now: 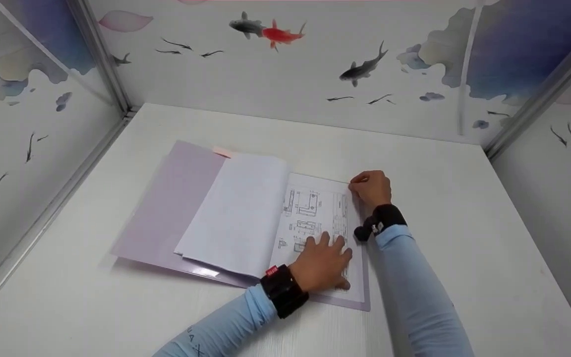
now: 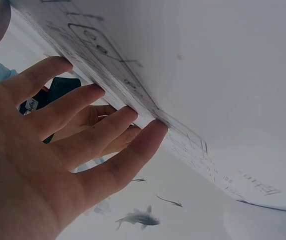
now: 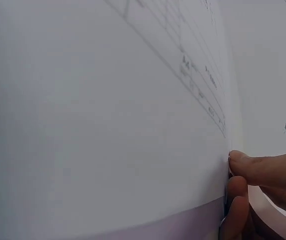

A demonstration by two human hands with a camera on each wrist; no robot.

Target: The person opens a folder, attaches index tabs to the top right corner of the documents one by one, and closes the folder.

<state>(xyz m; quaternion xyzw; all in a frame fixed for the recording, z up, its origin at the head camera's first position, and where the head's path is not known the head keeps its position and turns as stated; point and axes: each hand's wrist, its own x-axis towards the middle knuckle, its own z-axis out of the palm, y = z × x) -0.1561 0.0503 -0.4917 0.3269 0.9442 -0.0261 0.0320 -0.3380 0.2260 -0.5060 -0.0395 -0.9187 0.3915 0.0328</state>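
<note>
A pale purple folder (image 1: 156, 203) lies spread on the white table, with white sheets inside. The right-hand sheet (image 1: 325, 196) carries line drawings and a table of print. My left hand (image 1: 321, 264) rests on its lower part with fingers spread; the left wrist view shows the fingertips (image 2: 155, 127) touching the paper. At the sheet's top right corner, my right hand (image 1: 372, 188) has its thumb and curled fingers pinching the edge, as the right wrist view shows with the thumb (image 3: 257, 167) at the paper's side. Just what lies between those fingertips is partly hidden.
Blank white pages (image 1: 238, 213) are turned to the left over the folder's cover. From their top edge a small pink tab (image 1: 222, 151) sticks out. White panels (image 1: 285, 74) painted with fish stand behind the table and at both sides, joined by metal posts (image 1: 99, 54).
</note>
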